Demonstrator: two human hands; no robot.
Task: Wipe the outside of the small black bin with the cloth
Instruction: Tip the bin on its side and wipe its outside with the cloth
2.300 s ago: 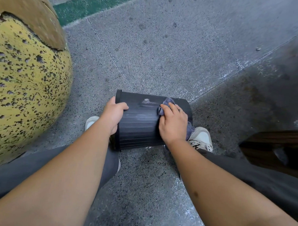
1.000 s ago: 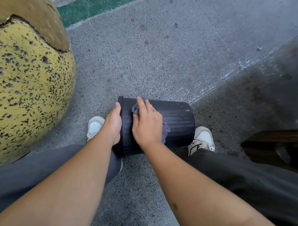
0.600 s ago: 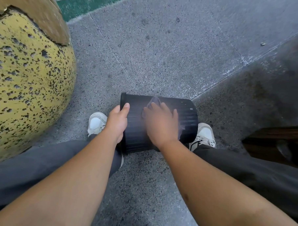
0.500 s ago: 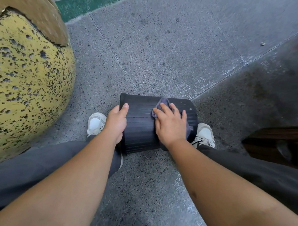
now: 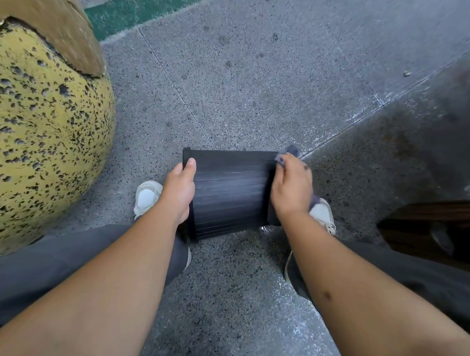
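The small black bin point(image 5: 229, 193) lies on its side on the speckled grey floor point(image 5: 248, 92), between your two feet, with its long axis running left to right across the view. Its rimmed mouth points to your left and its narrower base to your right, so the ribbed wall faces up toward you.

Your left hand point(image 5: 178, 193) holds the bin at the rim end — thumb laid over the top edge of the rim, palm against the side near the mouth. That grip is clenched on the bin itself, though the fingers on the underside are hidden.

Your right hand point(image 5: 292, 188) sits at the base end, pressed flat on the wall with the grey cloth point(image 5: 287, 153) under it. A corner of the cloth pokes out past the fingertips at the far edge of the base, and another bit shows below the heel of the hand near your right shoe point(image 5: 322, 214). The right grip is closed on the cloth, pinning it to the bin.

Your left shoe point(image 5: 147, 197) shows just beside the left wrist, partly behind it. Both shoes are pale, and dark grey trouser legs point(image 5: 63, 256) run under both forearms.

A large yellow pitted ball point(image 5: 41, 142) stands well to the left of the bin, apart from it.
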